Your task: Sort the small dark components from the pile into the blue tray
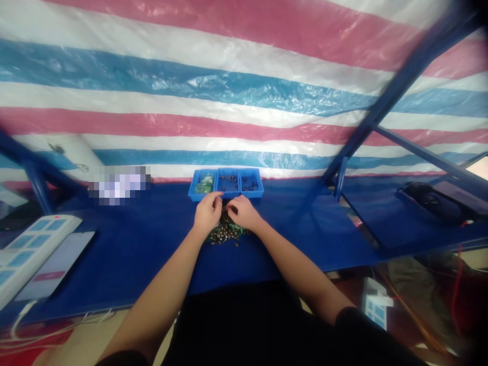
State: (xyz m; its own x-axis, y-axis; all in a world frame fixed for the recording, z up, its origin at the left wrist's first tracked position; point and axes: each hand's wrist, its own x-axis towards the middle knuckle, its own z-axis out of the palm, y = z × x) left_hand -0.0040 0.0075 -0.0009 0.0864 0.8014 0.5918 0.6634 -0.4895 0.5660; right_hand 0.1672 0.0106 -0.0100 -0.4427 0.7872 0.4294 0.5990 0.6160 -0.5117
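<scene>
My left hand (208, 212) and my right hand (244, 212) are close together over the blue table, fingers curled inward and facing each other. Both look closed in a pinch, but whatever is between the fingertips is too small to make out. Just below them lies a heap of small brass-coloured metal pieces (224, 235), with some green bits among it. Behind the hands stands a blue divided bin (262, 192). Its left compartment holds green pieces (205, 184); small dark parts (249, 186) lie in the middle and right ones.
A white power strip (66, 223) and a phone-like device (57, 264) lie at the left. Blue frame posts (341, 173) rise at both sides before a striped plastic sheet (229, 91). Black items (423, 198) rest on the table at the right.
</scene>
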